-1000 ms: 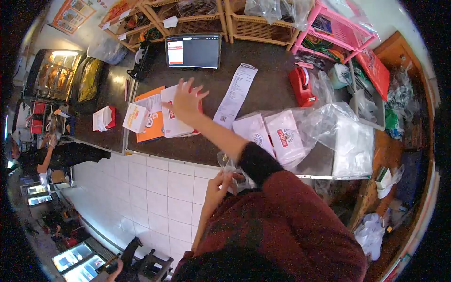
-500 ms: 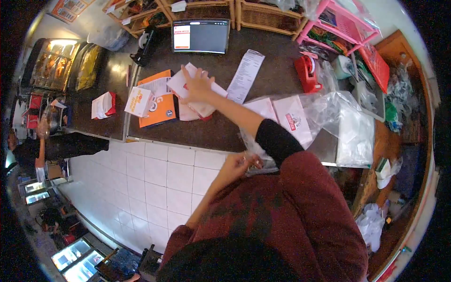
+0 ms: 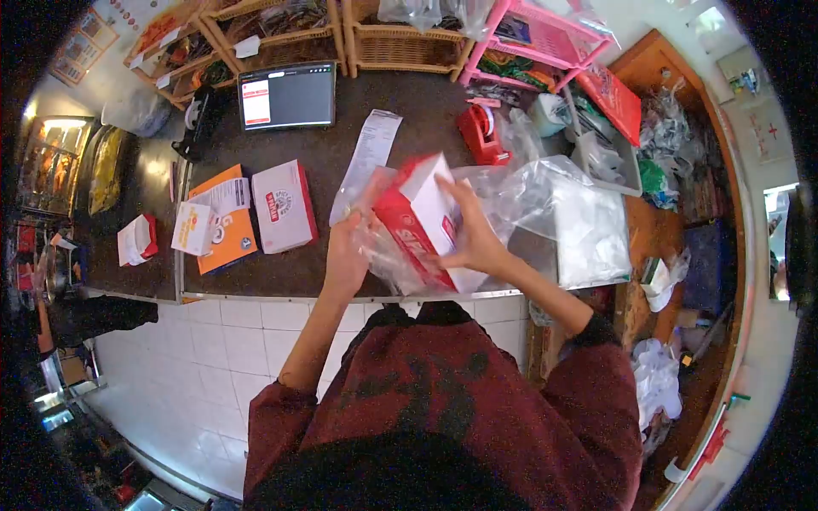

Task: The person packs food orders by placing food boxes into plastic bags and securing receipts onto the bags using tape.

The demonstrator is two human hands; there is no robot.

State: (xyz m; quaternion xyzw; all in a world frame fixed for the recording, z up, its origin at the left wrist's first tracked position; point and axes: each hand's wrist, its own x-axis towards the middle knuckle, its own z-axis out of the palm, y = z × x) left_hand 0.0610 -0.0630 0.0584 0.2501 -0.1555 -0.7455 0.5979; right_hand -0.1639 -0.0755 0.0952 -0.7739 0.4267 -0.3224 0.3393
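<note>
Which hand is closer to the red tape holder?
Right. The right hand grips the box, in front of the tape holder; the left hand is farther left, holding the bag.

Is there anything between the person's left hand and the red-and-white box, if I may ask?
Yes: a crumpled clear plastic bag lies between the left hand and the red side of the red-and-white box, which the right hand holds.
</note>
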